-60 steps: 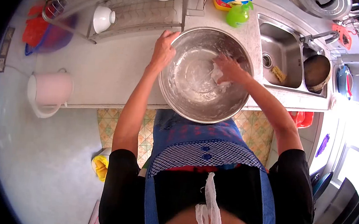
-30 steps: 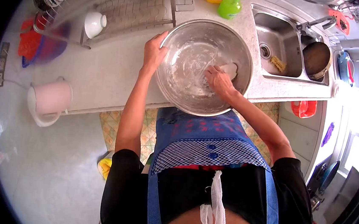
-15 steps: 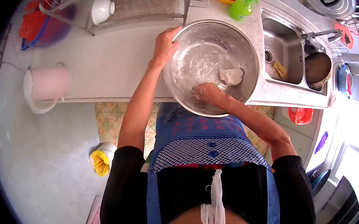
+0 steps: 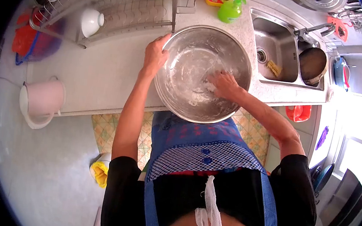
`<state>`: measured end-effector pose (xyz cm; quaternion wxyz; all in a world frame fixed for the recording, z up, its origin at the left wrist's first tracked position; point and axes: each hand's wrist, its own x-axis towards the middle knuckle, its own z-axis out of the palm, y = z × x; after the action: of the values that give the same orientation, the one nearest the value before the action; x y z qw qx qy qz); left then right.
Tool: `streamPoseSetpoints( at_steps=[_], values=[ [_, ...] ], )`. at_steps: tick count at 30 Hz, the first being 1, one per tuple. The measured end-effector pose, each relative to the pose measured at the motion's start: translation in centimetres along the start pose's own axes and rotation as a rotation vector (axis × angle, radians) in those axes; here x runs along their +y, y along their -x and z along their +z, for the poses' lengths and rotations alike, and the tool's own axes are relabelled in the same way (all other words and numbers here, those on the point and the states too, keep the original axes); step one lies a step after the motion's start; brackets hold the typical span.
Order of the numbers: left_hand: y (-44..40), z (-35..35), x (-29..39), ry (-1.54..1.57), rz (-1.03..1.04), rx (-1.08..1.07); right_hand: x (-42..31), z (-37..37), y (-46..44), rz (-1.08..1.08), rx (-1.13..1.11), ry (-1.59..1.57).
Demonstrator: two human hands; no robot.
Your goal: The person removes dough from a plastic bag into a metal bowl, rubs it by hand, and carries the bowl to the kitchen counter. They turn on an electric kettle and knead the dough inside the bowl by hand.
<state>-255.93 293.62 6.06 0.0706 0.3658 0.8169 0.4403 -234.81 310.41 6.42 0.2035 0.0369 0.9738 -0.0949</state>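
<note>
A large, shiny metal mixing bowl (image 4: 178,93) sits on the counter, its near side at the edge against the apron. My left hand (image 4: 156,52) grips the bowl's left rim, fingers wrapped over it. Inside the bowl, my right hand (image 4: 225,86) presses down with its fingers curled over white dough (image 4: 210,84). Only a bit of that dough shows by the fingertips; the rest is hidden under the hand. White floury smears (image 4: 196,98) streak the bowl's bottom and wall.
A dish rack (image 4: 129,9) with white bowls (image 4: 92,22) stands behind on the left. To the right is a sink (image 4: 278,39) holding a yellow sponge and a pan (image 4: 312,66). A green pump bottle (image 4: 230,12) stands behind the bowl; a pink kettle (image 4: 44,96) is far left.
My right hand has moved up and right within the bowl, from beside the white lump to over it. The left hand keeps its hold on the rim. The whole view has shifted slightly.
</note>
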Motion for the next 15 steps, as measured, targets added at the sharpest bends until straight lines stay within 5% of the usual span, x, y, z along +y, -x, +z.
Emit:
streamPoseSetpoints(
  at_steps=[3,5,10,15],
  values=[
    [0.0,0.3,-0.5,-0.025,0.057,0.018,0.1,-2.7,-2.7,-0.079,0.101,0.192],
    [-0.2,0.3,-0.7,-0.059,0.079,0.002,1.1,-3.9,-5.6,-0.224,0.358,0.463],
    [-0.1,0.1,-0.5,-0.037,0.093,-0.005,3.7,-4.1,-8.9,-0.494,0.352,0.716],
    [0.5,0.5,-0.2,-0.048,0.108,0.085,4.9,2.1,-3.4,-0.097,0.257,0.527]
  ],
)
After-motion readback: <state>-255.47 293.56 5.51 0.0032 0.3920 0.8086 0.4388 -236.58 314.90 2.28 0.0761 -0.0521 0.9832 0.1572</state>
